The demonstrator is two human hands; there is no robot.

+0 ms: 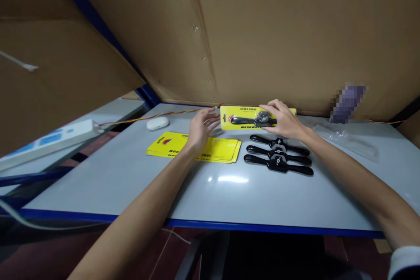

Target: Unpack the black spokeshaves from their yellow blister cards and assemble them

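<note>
My right hand (282, 118) grips a packaged spokeshave (246, 120), a black tool on a yellow card under a clear blister, above the back of the table. My left hand (202, 129) is just left of that package, fingers apart and apparently holding nothing. Beneath the left hand lies a small stack of yellow cards (173, 143), partly hidden by the wrist. Three black spokeshaves (278, 164) rest in a row, one behind another, below my right hand. Clear plastic blister covers (349, 142) lie to the right of my right forearm.
A white rounded case (158, 123) sits at the table's back left. A red and yellow twisted wire (138, 119) runs along the back edge. The white power strip (54, 140) lies on a neighbouring surface. A brown panel (295, 30) rises behind the blue-edged table (210, 203).
</note>
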